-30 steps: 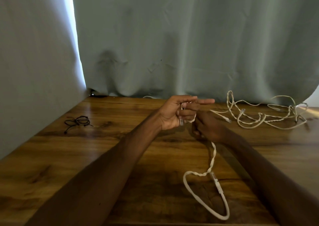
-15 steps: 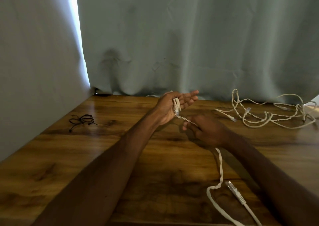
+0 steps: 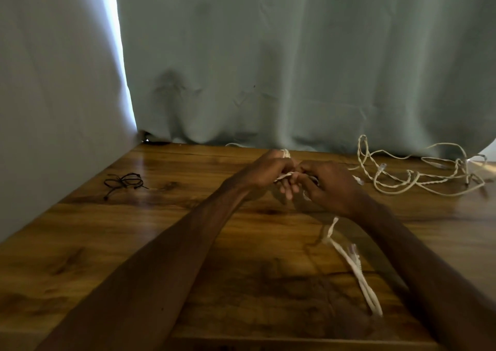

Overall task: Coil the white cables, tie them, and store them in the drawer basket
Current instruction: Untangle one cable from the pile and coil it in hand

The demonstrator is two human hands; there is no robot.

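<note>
A wooden table (image 3: 80, 243) is carrying a small knot of black cords (image 3: 123, 183) near its left side. Loose white cables (image 3: 429, 182) are lying tangled at its far right.

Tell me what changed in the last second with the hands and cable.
The left hand, open-palmed half a second ago, has curled its fingers round the white cable. The right hand rose to meet it, pinching the same cable, and its trailing loop pulled narrower. The loose cable tangle and the black ties stayed put.
</note>
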